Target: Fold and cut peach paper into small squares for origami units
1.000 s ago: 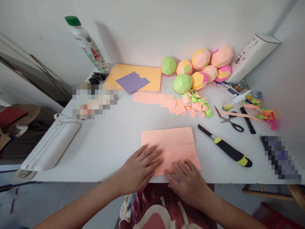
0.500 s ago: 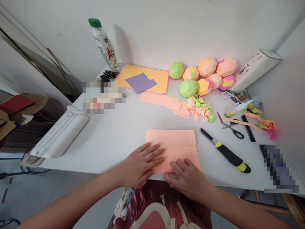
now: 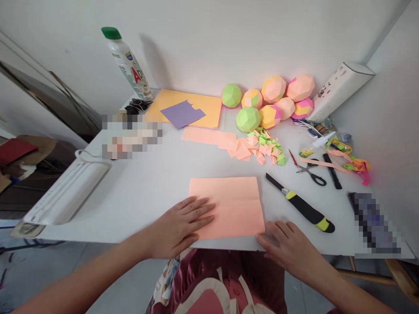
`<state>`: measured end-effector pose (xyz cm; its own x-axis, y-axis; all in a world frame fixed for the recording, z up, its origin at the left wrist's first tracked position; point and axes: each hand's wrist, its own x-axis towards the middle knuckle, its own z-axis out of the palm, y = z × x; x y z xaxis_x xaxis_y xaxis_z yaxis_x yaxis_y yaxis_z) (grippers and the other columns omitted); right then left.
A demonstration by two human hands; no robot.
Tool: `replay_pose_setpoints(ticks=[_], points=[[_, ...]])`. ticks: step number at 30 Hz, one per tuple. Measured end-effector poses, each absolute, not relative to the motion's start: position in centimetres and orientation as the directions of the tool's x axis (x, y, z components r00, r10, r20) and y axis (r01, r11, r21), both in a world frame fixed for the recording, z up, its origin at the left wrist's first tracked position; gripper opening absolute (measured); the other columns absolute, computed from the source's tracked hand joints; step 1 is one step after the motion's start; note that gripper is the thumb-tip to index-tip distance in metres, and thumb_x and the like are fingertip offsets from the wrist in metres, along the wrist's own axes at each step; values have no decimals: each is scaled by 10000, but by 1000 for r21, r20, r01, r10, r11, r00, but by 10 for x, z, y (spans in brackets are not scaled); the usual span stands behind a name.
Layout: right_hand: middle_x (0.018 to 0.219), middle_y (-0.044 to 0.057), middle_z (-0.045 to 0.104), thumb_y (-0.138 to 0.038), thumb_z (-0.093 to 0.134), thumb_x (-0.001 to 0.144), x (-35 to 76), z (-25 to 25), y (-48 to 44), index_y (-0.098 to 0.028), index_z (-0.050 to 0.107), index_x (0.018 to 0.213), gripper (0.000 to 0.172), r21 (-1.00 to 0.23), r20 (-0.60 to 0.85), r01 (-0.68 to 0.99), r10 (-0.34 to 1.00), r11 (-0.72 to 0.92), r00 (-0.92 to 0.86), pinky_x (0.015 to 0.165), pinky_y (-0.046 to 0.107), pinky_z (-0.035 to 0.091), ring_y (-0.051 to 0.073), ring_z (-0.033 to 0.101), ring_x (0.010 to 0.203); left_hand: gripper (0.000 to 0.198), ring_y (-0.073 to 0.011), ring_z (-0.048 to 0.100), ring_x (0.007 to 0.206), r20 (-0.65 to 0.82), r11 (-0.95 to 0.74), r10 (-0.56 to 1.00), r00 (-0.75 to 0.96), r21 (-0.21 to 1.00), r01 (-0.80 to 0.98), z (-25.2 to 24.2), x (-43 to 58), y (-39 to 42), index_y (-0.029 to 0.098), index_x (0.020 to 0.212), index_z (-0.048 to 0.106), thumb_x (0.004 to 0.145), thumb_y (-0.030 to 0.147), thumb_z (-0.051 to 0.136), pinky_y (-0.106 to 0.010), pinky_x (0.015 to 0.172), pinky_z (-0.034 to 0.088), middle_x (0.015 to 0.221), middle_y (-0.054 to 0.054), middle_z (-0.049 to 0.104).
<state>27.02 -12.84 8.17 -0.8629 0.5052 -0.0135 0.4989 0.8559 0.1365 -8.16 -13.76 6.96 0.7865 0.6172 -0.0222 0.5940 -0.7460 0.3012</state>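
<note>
A peach sheet of paper (image 3: 234, 209) with a crease across its middle lies flat at the table's front edge. My left hand (image 3: 180, 224) rests on its left part, fingers spread. At the sheet's lower right corner is my right hand (image 3: 284, 244), its fingers curled and the thumb at the paper's edge; whether it pinches the corner is hard to see. A black and yellow utility knife (image 3: 306, 208) lies right of the sheet. Behind the sheet are small folded peach and green pieces (image 3: 266, 148) and peach strips (image 3: 209, 137).
Several faceted paper balls (image 3: 273, 89) stand by the wall. Scissors (image 3: 312, 174), a glue bottle (image 3: 319, 144) and a blurred dark object (image 3: 375, 222) lie at right. Yellow paper (image 3: 209, 109), a bottle (image 3: 131, 69) and a white device (image 3: 68, 192) are at left.
My right hand has slid right along the sheet's front edge to its corner, uncovering the lower right part. My left hand stays on the paper. The view has shifted slightly to the right.
</note>
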Motion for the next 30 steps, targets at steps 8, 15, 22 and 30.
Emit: replay_pose_setpoints(ticks=[8, 15, 22, 30], points=[[1010, 129, 583, -302, 642, 809, 311, 91, -124, -210, 568, 1012, 234, 139, 50, 499, 498, 855, -866, 691, 397, 443, 262, 533, 863, 489, -298, 171, 1425, 64, -714, 650, 757, 393, 579, 68, -80, -138, 186, 1426, 307, 949, 222, 410, -529, 1126, 242, 1510, -137, 289], [998, 122, 603, -136, 493, 885, 246, 93, -126, -138, 577, 964, 116, -141, 397, 323, 352, 936, -847, 808, 388, 482, 223, 546, 971, 373, -258, 498, 1203, 396, -739, 674, 623, 368, 564, 62, -88, -171, 175, 1231, 482, 873, 69, 472, -473, 1036, 418, 1098, -105, 621], [996, 100, 613, -258, 531, 899, 166, 77, -122, -142, 547, 1129, 258, -94, 241, 157, 176, 983, -954, 666, 334, 410, 205, 524, 852, 314, -225, 595, 1068, 484, -741, 639, 598, 181, 646, 53, -96, -198, 107, 1188, 564, 886, 81, 486, -416, 995, 480, 1032, -96, 681], [951, 92, 587, -541, 541, 866, 130, 78, -114, -195, 478, 1214, 495, -94, -125, 199, 187, 975, -974, 578, 299, 330, 213, 510, 790, 260, -217, 599, 1069, 489, -736, 650, 581, 215, 642, 26, -98, -198, 126, 1131, 584, 876, 80, 581, -437, 993, 493, 1046, -81, 669]])
